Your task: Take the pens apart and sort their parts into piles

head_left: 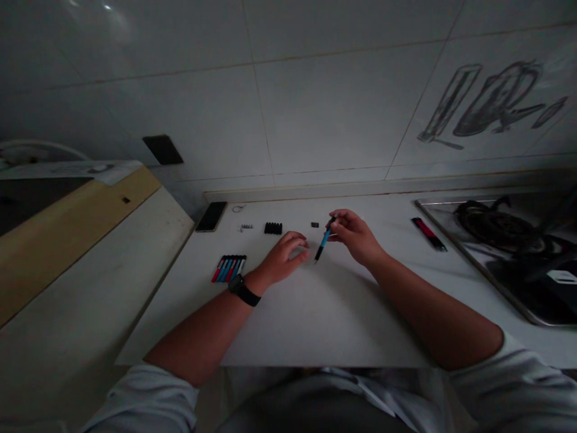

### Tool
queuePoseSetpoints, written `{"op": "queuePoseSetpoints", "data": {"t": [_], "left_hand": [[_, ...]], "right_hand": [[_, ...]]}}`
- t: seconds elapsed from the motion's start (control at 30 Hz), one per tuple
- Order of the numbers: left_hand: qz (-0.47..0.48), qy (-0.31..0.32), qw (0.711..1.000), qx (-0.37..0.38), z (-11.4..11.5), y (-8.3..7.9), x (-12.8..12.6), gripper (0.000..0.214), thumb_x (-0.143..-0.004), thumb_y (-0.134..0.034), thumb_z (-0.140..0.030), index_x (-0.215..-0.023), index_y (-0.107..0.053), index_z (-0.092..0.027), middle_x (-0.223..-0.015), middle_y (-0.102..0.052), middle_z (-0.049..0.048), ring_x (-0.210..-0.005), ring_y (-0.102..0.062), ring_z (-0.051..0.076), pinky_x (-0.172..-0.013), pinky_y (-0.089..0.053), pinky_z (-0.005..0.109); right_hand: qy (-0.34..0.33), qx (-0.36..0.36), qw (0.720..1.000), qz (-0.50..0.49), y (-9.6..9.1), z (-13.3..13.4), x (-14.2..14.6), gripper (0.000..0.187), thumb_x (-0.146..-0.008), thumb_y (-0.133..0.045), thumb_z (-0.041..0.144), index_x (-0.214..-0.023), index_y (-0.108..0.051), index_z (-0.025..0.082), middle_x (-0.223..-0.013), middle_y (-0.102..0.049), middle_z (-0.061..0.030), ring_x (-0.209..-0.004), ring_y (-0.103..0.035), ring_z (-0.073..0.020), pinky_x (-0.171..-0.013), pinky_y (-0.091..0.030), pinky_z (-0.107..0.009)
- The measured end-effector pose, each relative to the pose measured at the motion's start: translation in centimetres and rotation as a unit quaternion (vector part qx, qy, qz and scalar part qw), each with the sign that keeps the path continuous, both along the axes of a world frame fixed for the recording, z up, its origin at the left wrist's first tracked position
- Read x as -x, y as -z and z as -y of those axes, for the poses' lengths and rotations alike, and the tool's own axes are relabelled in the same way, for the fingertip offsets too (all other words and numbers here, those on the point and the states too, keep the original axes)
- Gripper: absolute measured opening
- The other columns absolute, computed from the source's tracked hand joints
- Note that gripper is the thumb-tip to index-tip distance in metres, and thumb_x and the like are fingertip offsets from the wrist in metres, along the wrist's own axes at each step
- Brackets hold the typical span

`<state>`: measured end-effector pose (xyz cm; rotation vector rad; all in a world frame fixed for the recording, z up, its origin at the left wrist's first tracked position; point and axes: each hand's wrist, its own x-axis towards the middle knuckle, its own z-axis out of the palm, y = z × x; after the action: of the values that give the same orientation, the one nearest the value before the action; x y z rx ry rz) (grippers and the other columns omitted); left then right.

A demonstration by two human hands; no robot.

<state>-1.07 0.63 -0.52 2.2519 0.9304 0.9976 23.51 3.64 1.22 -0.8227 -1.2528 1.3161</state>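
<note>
My right hand (354, 236) pinches a blue and black pen (323, 242) near its upper end, its tip slanting down to the left above the white counter. Just left of the pen is my left hand (286, 255), palm inward, fingers loosely curved and apart, with nothing in it. Beyond the hands lie a row of black pen parts (273, 228), a small dark group of pieces (314, 224) and some little metal springs (246, 227). Left of my left hand, several red, blue and white pen barrels (229, 269) lie side by side.
A phone (211, 216) and a ring-like item (238, 208) lie at the back left. Red and black pens (428, 234) rest to the right, beside a gas stove (509, 240). A pale wooden panel (90, 240) stands at the left; a tiled wall (324, 114) rises behind the counter (324, 325).
</note>
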Motion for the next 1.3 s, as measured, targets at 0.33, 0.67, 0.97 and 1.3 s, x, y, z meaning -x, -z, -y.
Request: {"op": "queuePoseSetpoints", "data": {"t": [0.33,0.67,0.97,1.3], "left_hand": [[-0.032,0.01,0.999,0.005,0.1,0.0,0.0,0.029,-0.104,-0.054,-0.044,-0.115,-0.069,-0.022,-0.121,-0.061,0.0104,-0.119,-0.06,0.023,-0.108,-0.049,0.045],[-0.042,0.009,0.999,-0.008,-0.1,0.3,-0.1,0.028,-0.105,-0.051,-0.043,-0.113,-0.069,-0.022,-0.118,-0.063,0.0098,-0.115,-0.062,0.022,-0.103,-0.052,0.044],[-0.058,0.007,0.998,-0.022,-0.1,0.5,-0.2,0.027,-0.104,-0.053,-0.042,-0.11,-0.07,-0.022,-0.116,-0.064,0.009,-0.113,-0.063,0.022,-0.103,-0.052,0.043],[-0.065,0.006,0.997,-0.03,-0.1,0.6,-0.2,0.026,-0.104,-0.054,-0.041,-0.11,-0.07,-0.022,-0.117,-0.064,0.0093,-0.113,-0.063,0.022,-0.102,-0.052,0.044]], "right_hand": [[0.082,0.017,0.996,-0.022,-0.5,-1.3,-1.7,0.046,-0.074,-0.084,0.049,-0.101,-0.053,0.029,-0.086,-0.061,0.0062,-0.069,-0.068,-0.0139,-0.058,-0.056,-0.027],[0.087,0.001,0.996,0.002,-0.1,-2.1,-2.2,0.047,-0.076,-0.08,0.052,-0.102,-0.047,0.03,-0.085,-0.059,0.0069,-0.072,-0.069,-0.015,-0.06,-0.057,-0.029],[0.094,-0.001,0.996,0.003,-0.1,-2.2,-2.3,0.048,-0.074,-0.08,0.053,-0.102,-0.048,0.029,-0.086,-0.059,0.0067,-0.07,-0.068,-0.0139,-0.06,-0.056,-0.028],[0.126,-0.028,0.991,0.021,-0.8,-3.0,-4.1,0.047,-0.076,-0.078,0.052,-0.104,-0.048,0.03,-0.086,-0.06,0.0059,-0.072,-0.068,-0.0147,-0.062,-0.058,-0.029]]}}
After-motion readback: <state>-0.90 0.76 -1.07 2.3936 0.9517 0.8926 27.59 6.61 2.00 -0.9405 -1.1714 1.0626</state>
